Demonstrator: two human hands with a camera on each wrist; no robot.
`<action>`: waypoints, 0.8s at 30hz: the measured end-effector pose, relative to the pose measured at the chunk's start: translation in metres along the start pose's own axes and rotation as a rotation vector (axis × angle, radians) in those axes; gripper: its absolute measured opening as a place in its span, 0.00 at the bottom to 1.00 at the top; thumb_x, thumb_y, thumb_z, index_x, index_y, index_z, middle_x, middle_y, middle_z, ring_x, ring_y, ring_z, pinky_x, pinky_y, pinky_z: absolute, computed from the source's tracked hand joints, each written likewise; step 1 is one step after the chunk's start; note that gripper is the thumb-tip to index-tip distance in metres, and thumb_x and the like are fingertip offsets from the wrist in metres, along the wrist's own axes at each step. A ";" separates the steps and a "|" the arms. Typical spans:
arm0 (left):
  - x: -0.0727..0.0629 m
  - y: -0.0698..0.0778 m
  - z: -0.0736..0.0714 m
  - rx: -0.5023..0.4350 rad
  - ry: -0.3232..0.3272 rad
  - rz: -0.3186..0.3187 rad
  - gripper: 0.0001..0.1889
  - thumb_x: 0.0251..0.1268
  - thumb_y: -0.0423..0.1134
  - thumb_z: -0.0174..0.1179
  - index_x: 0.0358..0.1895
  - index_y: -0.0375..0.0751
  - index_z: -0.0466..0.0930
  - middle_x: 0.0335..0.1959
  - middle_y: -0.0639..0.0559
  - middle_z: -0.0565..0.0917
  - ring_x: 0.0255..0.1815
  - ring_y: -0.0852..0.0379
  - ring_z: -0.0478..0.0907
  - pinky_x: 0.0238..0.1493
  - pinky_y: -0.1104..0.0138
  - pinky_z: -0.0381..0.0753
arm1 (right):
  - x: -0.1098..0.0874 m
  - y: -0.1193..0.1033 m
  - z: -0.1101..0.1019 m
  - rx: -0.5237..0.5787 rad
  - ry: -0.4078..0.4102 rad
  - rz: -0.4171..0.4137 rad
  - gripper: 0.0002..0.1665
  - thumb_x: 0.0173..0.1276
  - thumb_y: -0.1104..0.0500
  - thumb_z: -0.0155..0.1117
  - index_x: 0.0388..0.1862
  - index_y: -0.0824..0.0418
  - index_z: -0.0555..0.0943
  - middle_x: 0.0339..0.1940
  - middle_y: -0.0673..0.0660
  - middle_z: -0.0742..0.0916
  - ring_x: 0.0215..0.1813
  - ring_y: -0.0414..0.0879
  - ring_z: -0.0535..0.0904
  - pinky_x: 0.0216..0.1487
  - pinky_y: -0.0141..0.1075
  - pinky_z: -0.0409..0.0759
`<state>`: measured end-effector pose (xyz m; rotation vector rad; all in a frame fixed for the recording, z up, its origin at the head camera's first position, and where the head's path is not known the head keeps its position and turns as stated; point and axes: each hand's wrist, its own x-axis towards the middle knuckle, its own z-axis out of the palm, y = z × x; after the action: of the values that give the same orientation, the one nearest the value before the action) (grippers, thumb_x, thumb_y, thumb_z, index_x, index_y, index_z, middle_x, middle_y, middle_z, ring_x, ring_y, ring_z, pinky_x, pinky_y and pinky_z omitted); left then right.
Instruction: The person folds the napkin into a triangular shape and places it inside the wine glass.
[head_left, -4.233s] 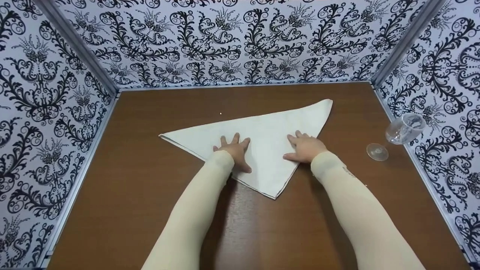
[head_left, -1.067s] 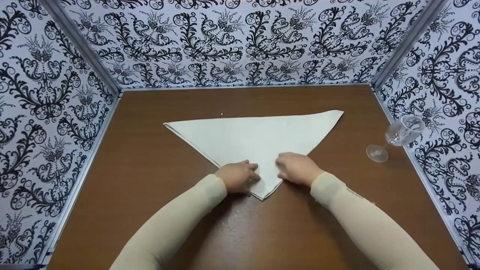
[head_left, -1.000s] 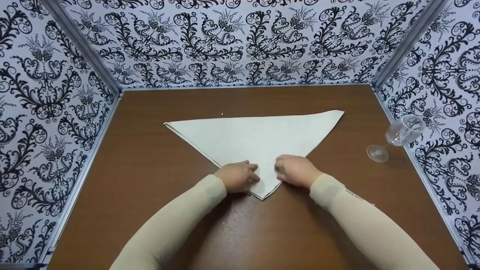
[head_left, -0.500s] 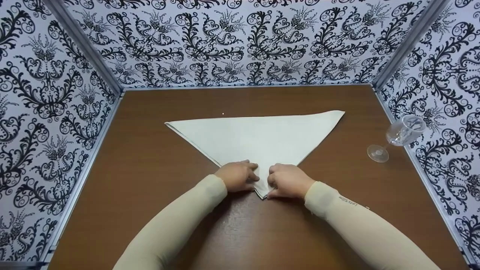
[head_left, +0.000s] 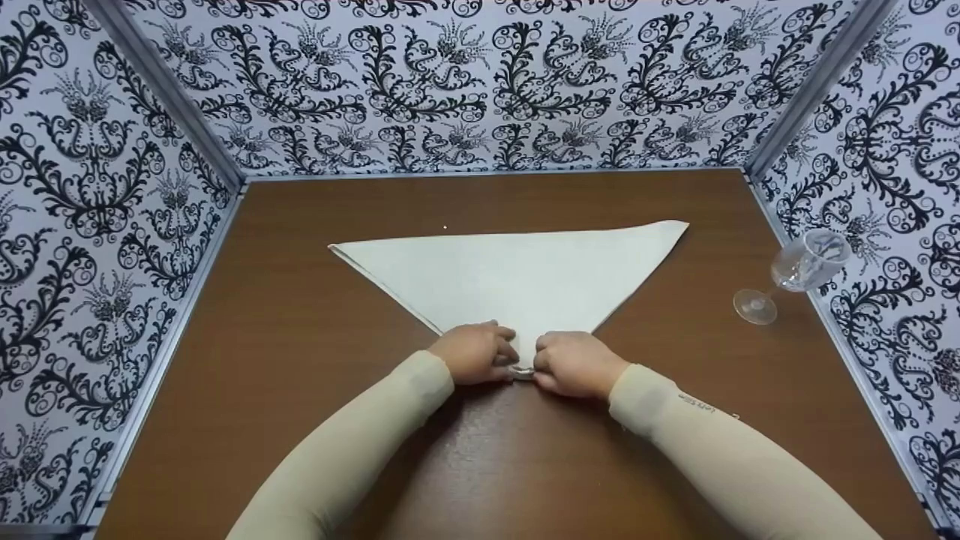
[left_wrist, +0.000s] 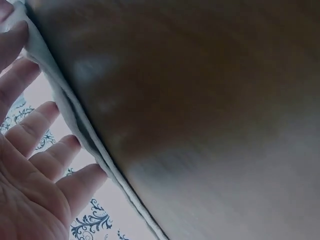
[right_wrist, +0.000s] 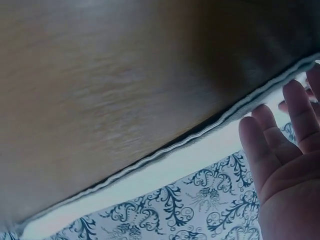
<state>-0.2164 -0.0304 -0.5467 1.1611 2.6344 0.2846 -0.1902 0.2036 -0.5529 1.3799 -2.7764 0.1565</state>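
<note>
Pinching white cloth (head_left: 510, 277) with left hand (head_left: 474, 354) and right hand (head_left: 581, 364).
Turned in at near corner; lying on brown table (head_left: 285, 360), left of wine glass (head_left: 806, 262).

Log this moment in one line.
white folded triangular cloth: near corner curled | left hand, right hand: gripping that corner | clear stemmed glass: apart, right side
</note>
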 end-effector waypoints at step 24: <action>-0.004 0.009 0.007 -0.082 0.087 -0.049 0.13 0.76 0.52 0.63 0.34 0.51 0.90 0.30 0.59 0.89 0.31 0.59 0.81 0.41 0.60 0.84 | 0.003 -0.003 0.000 0.212 -0.043 0.213 0.14 0.75 0.56 0.66 0.26 0.54 0.82 0.25 0.48 0.83 0.27 0.41 0.71 0.35 0.41 0.78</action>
<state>-0.2050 -0.0269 -0.5502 1.0798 2.6930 0.4390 -0.1898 0.1991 -0.5525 1.1300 -3.0121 0.4451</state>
